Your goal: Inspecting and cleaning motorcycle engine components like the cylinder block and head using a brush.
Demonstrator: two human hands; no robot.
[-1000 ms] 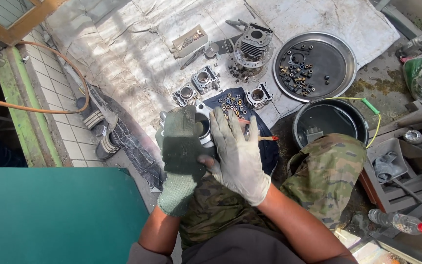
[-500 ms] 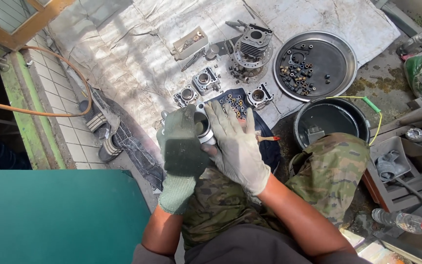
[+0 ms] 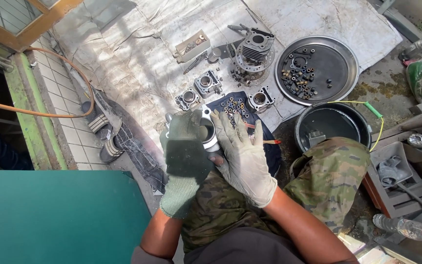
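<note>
My left hand (image 3: 186,151), in a dark green glove, grips a round silver engine cylinder part (image 3: 208,131) held over my lap. My right hand (image 3: 242,156), in a pale grey glove, lies flat with fingers spread against the right side of that part. Just beyond the hands a dark blue cloth (image 3: 235,105) carries several small ring-shaped parts. Cylinder blocks (image 3: 207,84) and a finned cylinder (image 3: 255,51) lie on the white sheet (image 3: 137,63) farther ahead.
A round metal tray (image 3: 340,63) with several small parts sits at the upper right, a black bucket (image 3: 330,124) below it. Sandals (image 3: 101,129) and an orange hose (image 3: 50,110) lie at left. A green surface (image 3: 50,215) fills the lower left. A plastic bottle (image 3: 401,227) lies at lower right.
Both hands stay on the silver part. The right hand has shifted slightly along its side.
</note>
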